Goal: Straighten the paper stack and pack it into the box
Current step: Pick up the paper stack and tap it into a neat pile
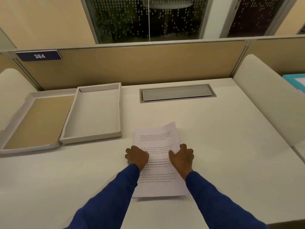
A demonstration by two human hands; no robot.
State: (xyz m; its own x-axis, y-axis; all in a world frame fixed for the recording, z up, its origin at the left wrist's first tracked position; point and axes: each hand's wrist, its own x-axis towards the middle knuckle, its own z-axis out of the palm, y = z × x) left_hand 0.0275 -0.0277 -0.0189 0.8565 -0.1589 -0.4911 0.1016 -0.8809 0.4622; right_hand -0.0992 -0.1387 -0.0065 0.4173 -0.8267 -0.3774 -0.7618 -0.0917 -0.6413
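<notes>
We see two arms of a person coming into the picture from the near edge. Both arms wear long sleeves of a deep blue, slightly mottled knit fabric: the long blue left sleeve (113, 195) and the long blue right sleeve (219, 200). Each sleeve fits close to the arm and ends at the wrist in a plain edge. The bare left hand (137, 156) and the bare right hand (182, 157) have no gloves, and we can make out no rings or watch.

One head-worn view looks forward and down from close above the pale off-white desk top (214, 146).
</notes>
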